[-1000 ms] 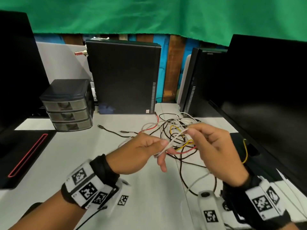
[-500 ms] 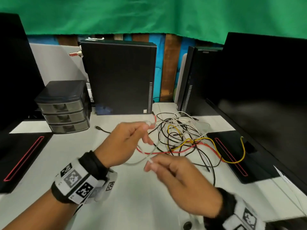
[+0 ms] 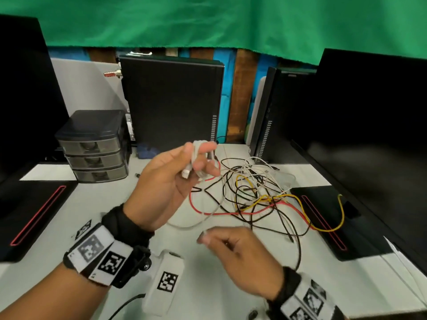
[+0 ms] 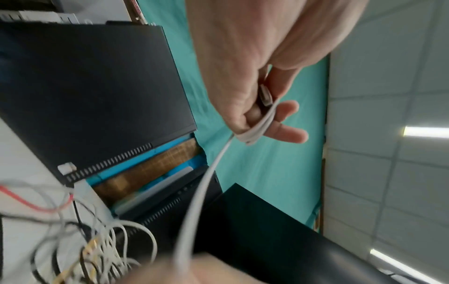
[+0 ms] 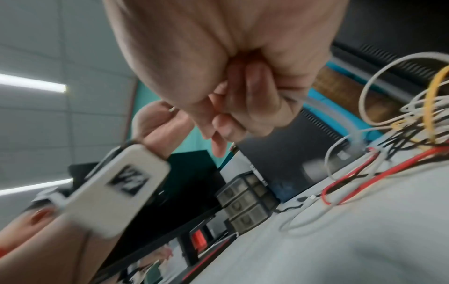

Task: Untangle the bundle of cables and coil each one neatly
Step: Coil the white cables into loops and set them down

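Note:
My left hand (image 3: 166, 181) is raised above the table, palm toward me, and grips several turns of a white cable (image 3: 196, 150) wound round its fingers. The white plug end (image 4: 266, 96) sticks out by the thumb in the left wrist view. From the left hand (image 4: 243, 67) the white cable (image 4: 209, 173) hangs down in a slack loop to my right hand (image 3: 235, 248), which is low and near me. The right hand (image 5: 230, 80) has curled fingers that pinch the cable. The tangle (image 3: 254, 192) of black, red, yellow and white cables lies on the table beyond.
A small grey drawer unit (image 3: 92, 146) stands at the back left. Two black computer towers (image 3: 171, 100) (image 3: 277, 116) stand behind the tangle, and a large black monitor (image 3: 369, 135) is at the right. Black pads with red lines (image 3: 34, 215) (image 3: 323, 218) lie on both sides of the white table (image 3: 219, 285).
My right hand swung down from the tangle toward me with the white cable. The left hand rose and turned palm up, and more turns of cable now sit round its fingers.

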`<action>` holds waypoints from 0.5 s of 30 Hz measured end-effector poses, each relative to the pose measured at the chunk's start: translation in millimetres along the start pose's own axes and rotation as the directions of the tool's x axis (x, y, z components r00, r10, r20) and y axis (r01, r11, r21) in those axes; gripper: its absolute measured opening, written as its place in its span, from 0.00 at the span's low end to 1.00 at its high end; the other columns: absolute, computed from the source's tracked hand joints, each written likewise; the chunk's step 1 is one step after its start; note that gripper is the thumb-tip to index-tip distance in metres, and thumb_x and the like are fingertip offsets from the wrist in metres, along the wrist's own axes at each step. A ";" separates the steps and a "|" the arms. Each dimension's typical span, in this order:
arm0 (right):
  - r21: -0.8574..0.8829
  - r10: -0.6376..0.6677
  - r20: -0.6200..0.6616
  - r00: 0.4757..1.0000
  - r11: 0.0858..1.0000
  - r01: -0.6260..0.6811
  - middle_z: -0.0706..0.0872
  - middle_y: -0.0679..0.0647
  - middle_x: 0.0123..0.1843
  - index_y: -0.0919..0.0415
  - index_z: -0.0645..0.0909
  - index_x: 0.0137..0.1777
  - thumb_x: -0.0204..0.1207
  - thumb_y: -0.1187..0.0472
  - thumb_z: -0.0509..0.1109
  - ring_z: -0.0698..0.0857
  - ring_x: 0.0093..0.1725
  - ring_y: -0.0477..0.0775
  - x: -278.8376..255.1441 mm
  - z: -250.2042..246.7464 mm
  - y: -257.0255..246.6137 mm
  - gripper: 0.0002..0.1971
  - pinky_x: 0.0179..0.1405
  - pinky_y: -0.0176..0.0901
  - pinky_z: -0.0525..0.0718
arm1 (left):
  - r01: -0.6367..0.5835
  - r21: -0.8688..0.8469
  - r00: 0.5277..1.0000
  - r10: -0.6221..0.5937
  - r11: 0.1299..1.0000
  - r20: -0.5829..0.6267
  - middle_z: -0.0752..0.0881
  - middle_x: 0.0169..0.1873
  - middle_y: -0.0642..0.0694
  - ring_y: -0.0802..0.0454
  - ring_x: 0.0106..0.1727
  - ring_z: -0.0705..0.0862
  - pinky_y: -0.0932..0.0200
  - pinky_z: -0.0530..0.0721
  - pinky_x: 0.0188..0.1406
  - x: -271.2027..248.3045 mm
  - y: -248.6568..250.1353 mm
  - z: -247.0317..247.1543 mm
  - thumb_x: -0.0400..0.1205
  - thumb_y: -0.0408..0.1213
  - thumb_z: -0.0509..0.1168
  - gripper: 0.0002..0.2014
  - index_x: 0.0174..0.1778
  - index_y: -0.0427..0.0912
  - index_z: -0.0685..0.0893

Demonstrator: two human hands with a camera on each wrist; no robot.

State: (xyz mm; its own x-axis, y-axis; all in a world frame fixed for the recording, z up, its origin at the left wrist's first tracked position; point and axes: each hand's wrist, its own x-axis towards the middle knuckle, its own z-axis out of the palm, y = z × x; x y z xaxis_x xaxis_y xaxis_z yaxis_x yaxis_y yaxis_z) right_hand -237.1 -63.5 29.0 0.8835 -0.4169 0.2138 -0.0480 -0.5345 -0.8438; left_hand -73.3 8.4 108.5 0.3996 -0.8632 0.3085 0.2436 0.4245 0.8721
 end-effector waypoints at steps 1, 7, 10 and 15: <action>-0.053 -0.044 0.068 0.997 0.997 0.048 0.81 0.48 0.30 0.60 0.87 0.48 0.88 0.55 0.64 0.75 0.30 0.45 -4.3 3.8 -5.9 0.13 0.36 0.44 0.77 | -0.058 0.172 0.998 0.062 0.983 -0.015 0.83 0.32 0.51 0.52 0.47 0.89 0.59 0.83 0.64 2.4 -1.4 -5.8 0.89 0.42 0.54 0.21 0.57 0.26 0.84; 0.065 -0.176 -0.109 0.978 0.981 0.183 0.72 0.42 0.27 0.51 0.85 0.52 0.86 0.53 0.62 0.68 0.27 0.41 -12.6 -37.8 -58.8 0.09 0.27 0.33 0.68 | -0.164 0.786 0.984 0.044 0.596 0.172 0.89 0.38 0.62 0.66 0.58 0.86 0.59 0.80 0.60 1.8 -15.3 -27.0 0.89 0.49 0.53 0.21 0.33 0.53 0.84; 0.015 -0.223 -0.347 0.911 0.970 0.243 0.74 0.43 0.27 0.54 0.88 0.46 0.85 0.55 0.65 0.70 0.27 0.40 -5.0 -68.6 -56.2 0.11 0.26 0.32 0.71 | -0.085 0.721 0.954 -0.153 0.688 0.258 0.88 0.33 0.57 0.64 0.52 0.87 0.61 0.78 0.58 -8.1 -18.1 -9.7 0.87 0.47 0.53 0.25 0.31 0.38 0.85; 0.098 -0.096 -0.457 0.884 0.983 0.157 0.78 0.42 0.24 0.57 0.90 0.48 0.82 0.54 0.67 0.70 0.24 0.40 12.8 -76.3 -12.9 0.11 0.27 0.27 0.69 | 0.066 0.330 0.888 -0.206 0.942 0.411 0.77 0.27 0.51 0.52 0.37 0.88 0.56 0.79 0.65 -14.8 -7.1 6.7 0.89 0.40 0.54 0.21 0.54 0.26 0.87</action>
State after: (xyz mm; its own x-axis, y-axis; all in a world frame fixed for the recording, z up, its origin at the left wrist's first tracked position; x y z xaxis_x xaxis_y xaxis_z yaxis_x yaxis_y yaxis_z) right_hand -260.8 -118.1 80.2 0.5726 -0.6536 0.4949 0.1375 -0.5186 -0.8439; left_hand -86.8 16.3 100.3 -0.0588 -0.9663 0.2505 -0.0359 0.2528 0.9669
